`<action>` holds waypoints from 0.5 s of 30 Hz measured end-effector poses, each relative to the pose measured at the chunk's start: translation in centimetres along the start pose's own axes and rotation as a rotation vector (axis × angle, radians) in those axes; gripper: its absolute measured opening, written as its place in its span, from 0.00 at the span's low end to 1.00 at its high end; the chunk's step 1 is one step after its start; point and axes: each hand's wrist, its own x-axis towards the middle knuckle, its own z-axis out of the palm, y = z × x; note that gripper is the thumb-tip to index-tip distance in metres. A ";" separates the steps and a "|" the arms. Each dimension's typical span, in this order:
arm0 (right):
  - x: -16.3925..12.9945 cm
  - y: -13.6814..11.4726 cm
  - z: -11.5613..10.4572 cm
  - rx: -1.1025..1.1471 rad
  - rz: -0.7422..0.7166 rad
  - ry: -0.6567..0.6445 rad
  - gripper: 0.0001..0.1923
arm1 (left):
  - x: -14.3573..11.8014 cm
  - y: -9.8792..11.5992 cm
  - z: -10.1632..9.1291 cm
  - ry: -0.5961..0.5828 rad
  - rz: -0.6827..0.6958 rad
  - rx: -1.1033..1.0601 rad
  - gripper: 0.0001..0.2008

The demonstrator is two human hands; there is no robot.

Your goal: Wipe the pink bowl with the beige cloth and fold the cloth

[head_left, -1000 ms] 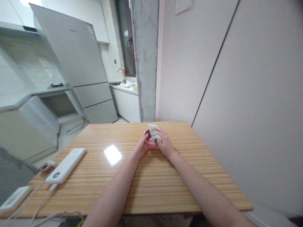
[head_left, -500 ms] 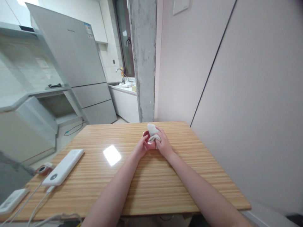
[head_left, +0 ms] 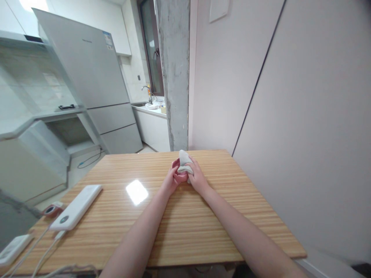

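Bowl and cloth are appearing slightly farther left than in the earlier frame, the table shifting likewise in view. The left hand is curling closed around the bowl's left side, while the right hand is gripping the cloth, fingers bent closed on it, at the bowl's right side. Between both hands, the bowl is sitting toward the table's far edge; whether its base is touching cannot be told.
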 end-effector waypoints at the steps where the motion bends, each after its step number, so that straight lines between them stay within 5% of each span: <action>1: 0.0 0.1 0.0 0.000 0.000 0.003 0.19 | 0.0 0.0 0.0 0.003 -0.001 0.003 0.22; 15: -0.1 0.1 0.0 -0.027 -0.005 -0.008 0.19 | -0.1 0.2 0.3 0.008 0.003 0.020 0.24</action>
